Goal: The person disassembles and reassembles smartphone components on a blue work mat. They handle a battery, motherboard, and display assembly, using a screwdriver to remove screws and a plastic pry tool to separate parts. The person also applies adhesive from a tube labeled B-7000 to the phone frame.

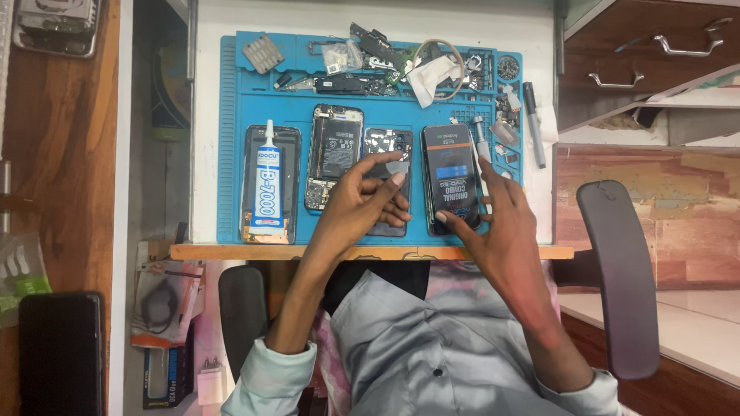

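Note:
On the blue work mat (pixel 231 139) lie several phone parts. My left hand (pixel 358 202) pinches a small grey strip (pixel 398 165) above a dark phone back cover (pixel 388 148) in the mat's middle. My right hand (pixel 497 219) rests on the mat's right part, thumb touching the lower edge of a black phone screen with a printed sticker (pixel 449 173), forefinger by a thin white tool (pixel 482 154). An opened phone showing its battery and boards (pixel 334 154) lies left of my left hand. A white glue tube (pixel 268 181) rests on a dark phone frame (pixel 287 154) at the far left.
Loose parts, a flex cable, a white cloth (pixel 432 77) and a ring of tape crowd the mat's back edge. A grey pen (pixel 535 123) lies right of the mat. Chair armrests (pixel 617 270) flank me. Drawers (pixel 655 54) stand at the right, a dark phone (pixel 60 350) at the lower left.

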